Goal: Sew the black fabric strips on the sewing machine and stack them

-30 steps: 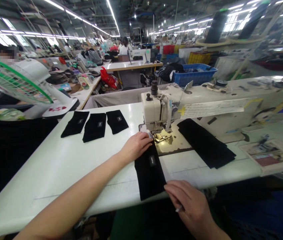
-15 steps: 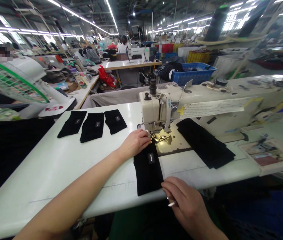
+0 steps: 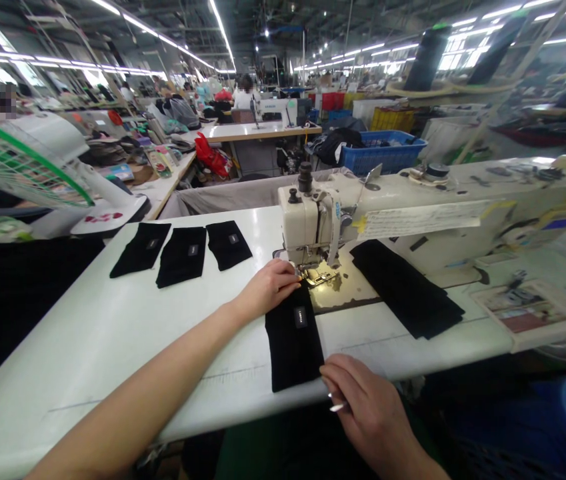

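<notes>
A black fabric piece [image 3: 293,357] with a small woven label [image 3: 301,317] lies lengthwise in front of the sewing machine [image 3: 307,220]. Its far end reaches the lit presser foot [image 3: 319,277]. My left hand [image 3: 269,288] has its fingers pressed together on that far end, close to the needle area, which they partly hide. Down at the table's front edge, my right hand [image 3: 367,405] pinches the near right corner of the piece. A small shiny metal object [image 3: 337,406] sticks out from under the right fingers; most of it is hidden, so I cannot tell its kind.
Three labelled black pieces [image 3: 181,257] lie in a row on the white table [image 3: 203,347], far left. A stack of black fabric [image 3: 405,290] sits right of the needle. Beyond are a fan [image 3: 27,157] and a blue basket [image 3: 383,157]. A small tray [image 3: 523,303] lies right.
The view has shifted slightly, so the table things sit a little further left. Both hands keep their places on the fabric piece, which shows no clear movement of its own.
</notes>
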A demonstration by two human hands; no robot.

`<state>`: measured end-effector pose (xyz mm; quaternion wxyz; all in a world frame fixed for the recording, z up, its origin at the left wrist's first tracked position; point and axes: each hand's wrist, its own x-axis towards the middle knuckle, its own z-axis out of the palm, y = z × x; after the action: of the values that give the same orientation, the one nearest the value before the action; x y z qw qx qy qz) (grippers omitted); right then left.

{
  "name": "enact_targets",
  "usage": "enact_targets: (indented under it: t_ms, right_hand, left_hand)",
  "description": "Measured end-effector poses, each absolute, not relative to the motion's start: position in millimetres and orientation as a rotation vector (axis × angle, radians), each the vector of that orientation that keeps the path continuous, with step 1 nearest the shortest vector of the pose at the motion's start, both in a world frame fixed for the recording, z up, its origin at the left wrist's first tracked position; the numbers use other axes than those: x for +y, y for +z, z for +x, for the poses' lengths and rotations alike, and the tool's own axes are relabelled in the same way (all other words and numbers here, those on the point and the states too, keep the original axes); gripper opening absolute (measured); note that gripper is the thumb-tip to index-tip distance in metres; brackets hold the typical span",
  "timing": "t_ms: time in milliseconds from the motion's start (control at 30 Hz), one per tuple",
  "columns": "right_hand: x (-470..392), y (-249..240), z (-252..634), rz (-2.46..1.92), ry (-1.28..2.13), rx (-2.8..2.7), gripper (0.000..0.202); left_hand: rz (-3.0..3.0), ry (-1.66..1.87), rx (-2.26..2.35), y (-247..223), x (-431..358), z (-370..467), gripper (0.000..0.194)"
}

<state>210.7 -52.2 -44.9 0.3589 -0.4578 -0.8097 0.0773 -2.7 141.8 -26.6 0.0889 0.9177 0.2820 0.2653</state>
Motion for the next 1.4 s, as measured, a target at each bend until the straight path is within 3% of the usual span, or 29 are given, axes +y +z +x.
enact_targets:
  t_ms: [633, 833, 933, 1033, 1200, 1400]
  right_hand:
    - [-46.8, -38.4, 211.9, -1.261, 0.211, -2.19, 0.034]
    - [-51.2, -36.9, 215.5, -1.268, 0.201, -2.205, 0.039]
    - [-53.4, -33.3, 217.5, -1.254, 0.181, -2.218, 0.038]
    - [-54.4, -30.5, 219.2, -1.239, 0.192, -2.226, 0.038]
    - [-52.8, -31.4, 220.2, -1.233, 0.24, -2.247, 0.038]
    - [-45.6, -31.8, 219.8, -1.25, 0.252, -2.262, 0.036]
  left_hand:
    - [2.762, 0.65, 0.954, -20.0, 137.5, -7.2, 0.024]
    - [2.865, 0.531, 1.12, -10.6, 104.5, -5.6, 0.036]
    - [2.83, 0.604, 0.894, -1.5, 63.4, -2.6, 0.028]
    - [2.746, 0.465, 0.558, 6.3, 22.4, -0.4, 0.02]
    - [2.8, 0.467, 0.559, 4.5, -2.1, -2.7, 0.029]
    - [2.755, 0.504, 0.573, -0.3, 7.3, -4.2, 0.027]
